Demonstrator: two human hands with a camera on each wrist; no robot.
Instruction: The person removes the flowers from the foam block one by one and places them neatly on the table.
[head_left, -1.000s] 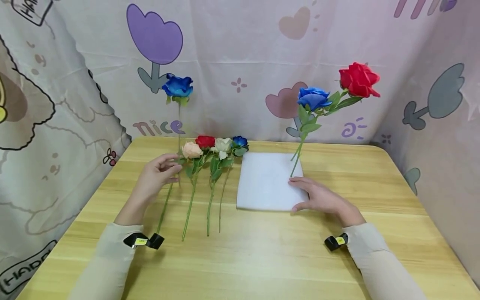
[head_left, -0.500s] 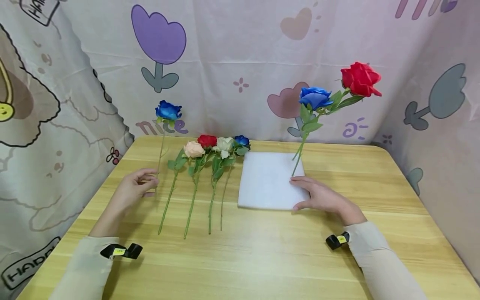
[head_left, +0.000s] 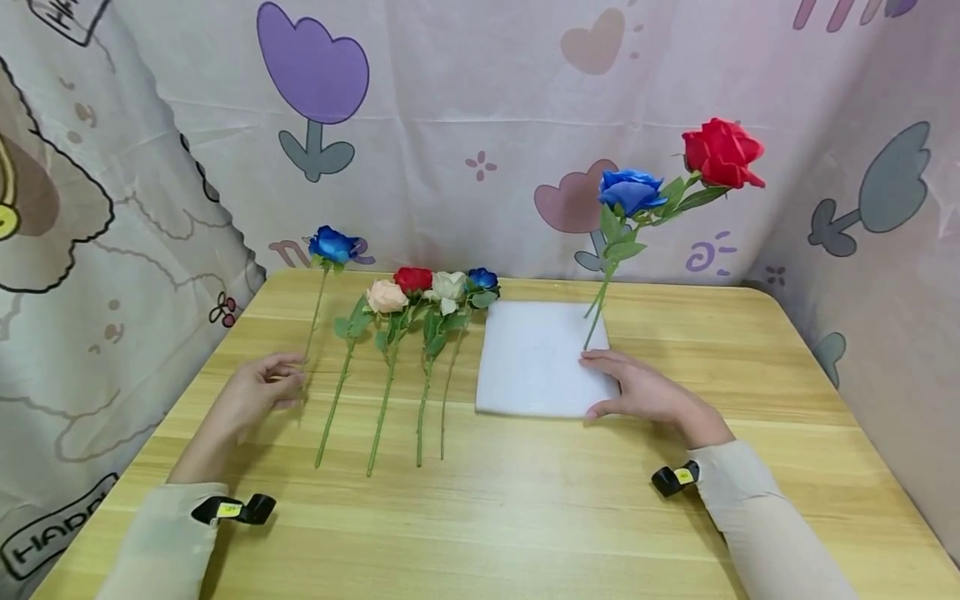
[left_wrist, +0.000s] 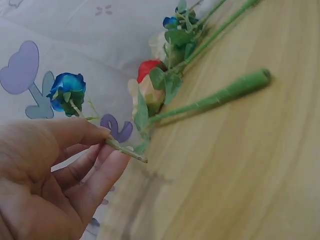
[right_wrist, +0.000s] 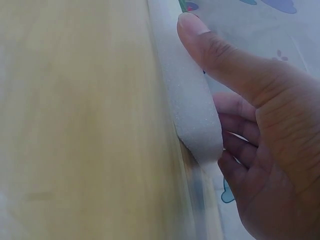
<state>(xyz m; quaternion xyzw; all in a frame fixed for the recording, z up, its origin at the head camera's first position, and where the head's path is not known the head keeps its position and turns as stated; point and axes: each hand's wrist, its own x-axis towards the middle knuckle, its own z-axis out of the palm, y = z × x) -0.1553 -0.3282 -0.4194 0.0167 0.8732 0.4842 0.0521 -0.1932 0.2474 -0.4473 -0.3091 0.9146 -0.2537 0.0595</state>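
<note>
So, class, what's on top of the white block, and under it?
A blue flower and a red flower stand up from the white block; the right hand touches its edge. Table shows around it; how deep the stems go, and anything beneath, is covered.

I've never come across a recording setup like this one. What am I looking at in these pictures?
There is no machine here: a person works bare-handed. The widest picture comes from a camera worn on the head; the others come from a small black camera on each wrist. On the wooden table lie a peach flower, a red flower, a white flower and a dark blue flower. The left hand pinches the stem of a bright blue rose. The right hand holds a white block at its right edge; a blue bloom and a red bloom rise above it.
</note>
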